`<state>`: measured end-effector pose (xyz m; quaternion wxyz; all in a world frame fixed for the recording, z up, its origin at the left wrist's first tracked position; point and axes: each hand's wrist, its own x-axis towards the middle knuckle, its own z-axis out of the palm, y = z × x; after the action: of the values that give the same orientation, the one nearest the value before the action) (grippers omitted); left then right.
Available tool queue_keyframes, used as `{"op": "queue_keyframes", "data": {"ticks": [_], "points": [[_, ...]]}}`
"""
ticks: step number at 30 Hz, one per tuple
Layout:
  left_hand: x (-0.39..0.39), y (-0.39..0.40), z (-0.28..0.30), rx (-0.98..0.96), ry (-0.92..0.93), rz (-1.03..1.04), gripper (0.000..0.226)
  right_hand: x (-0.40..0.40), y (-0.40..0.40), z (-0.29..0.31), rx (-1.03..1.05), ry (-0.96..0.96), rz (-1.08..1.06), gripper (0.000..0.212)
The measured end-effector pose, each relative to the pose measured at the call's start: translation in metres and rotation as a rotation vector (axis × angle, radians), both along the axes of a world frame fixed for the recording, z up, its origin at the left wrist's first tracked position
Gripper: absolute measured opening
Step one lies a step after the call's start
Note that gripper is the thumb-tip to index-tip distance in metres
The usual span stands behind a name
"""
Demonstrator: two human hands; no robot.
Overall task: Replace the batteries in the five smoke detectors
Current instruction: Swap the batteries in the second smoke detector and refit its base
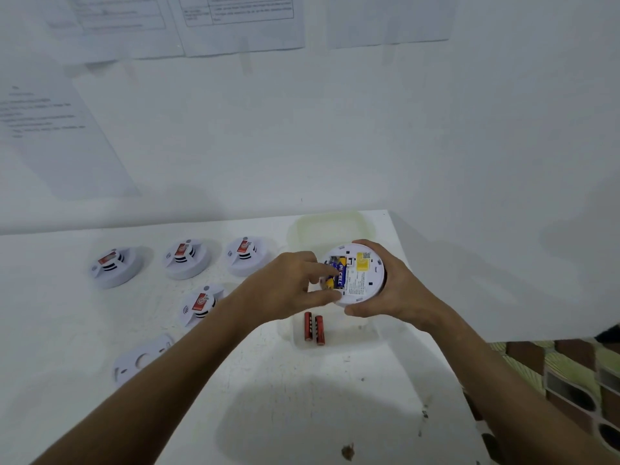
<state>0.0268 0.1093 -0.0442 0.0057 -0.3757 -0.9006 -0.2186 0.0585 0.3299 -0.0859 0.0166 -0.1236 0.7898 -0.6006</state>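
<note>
Now, in the head view, the risk is that the blue battery does not seat in its slot or pops out, if the finger pushes it crookedly. The right hand is curled around the rim of the open smoke detector, held above the table. The left hand presses the battery with curled fingertips. Two red batteries lie in a clear tray just below.

single head-worn wide-angle view, facing forward and down, close over white table, wall right behind
</note>
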Motion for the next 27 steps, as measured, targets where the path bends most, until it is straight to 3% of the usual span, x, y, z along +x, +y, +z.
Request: {"op": "queue_keyframes", "data": {"ticks": [8,11,16,19,27], "points": [[0.006,0.017,0.006,0.242,-0.030,0.270,0.018,0.002,0.016,-0.002,0.022,0.026,-0.033,0.090],[0.001,0.013,0.004,0.333,-0.141,0.399,0.012,0.005,0.031,-0.005,0.005,0.012,-0.066,0.091],[0.000,0.012,-0.024,0.113,-0.372,0.278,0.018,0.012,0.050,-0.009,0.014,-0.011,-0.087,0.093],[0.004,0.017,-0.038,-0.053,-0.321,0.210,0.025,0.015,0.055,-0.012,0.020,-0.013,-0.076,0.092],[0.006,0.035,-0.052,-0.372,-0.215,0.273,0.021,0.017,0.057,-0.013,0.025,-0.007,-0.016,0.092]]}}
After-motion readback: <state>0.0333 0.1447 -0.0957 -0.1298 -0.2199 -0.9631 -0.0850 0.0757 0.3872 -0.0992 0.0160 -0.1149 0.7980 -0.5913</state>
